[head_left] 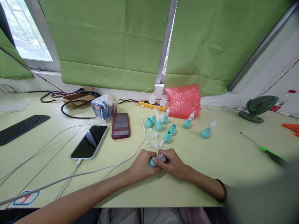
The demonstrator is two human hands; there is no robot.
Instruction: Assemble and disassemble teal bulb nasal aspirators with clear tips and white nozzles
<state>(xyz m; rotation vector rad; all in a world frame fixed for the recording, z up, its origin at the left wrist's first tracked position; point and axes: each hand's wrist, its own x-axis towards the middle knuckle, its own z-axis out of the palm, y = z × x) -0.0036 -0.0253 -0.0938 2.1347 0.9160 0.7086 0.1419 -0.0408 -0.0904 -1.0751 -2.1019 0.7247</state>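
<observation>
Close to the table's front edge, my left hand [143,165] is wrapped round a small teal squeeze bulb [152,161]. My right hand [175,165] pinches a clear plastic tube piece [162,158] at the bulb's mouth; fingers hide how far the two are joined. Just beyond lie an open-necked teal bulb [167,137] and small white translucent tips [153,144]. Farther back are more open bulbs and several fitted with pointed clear nozzles, like nasal aspirators. Two fitted ones, a nearer bulb [187,123] and another bulb [206,133], lie to the right.
A white cable [121,162] crosses left of my hands. Phones lie left: one charging [90,143], one red-cased [121,126]. Behind stand a pink bubble-wrap pouch [183,101] and yellow power strip [149,105]. A green fan [259,107] and screwdriver [263,149] are right.
</observation>
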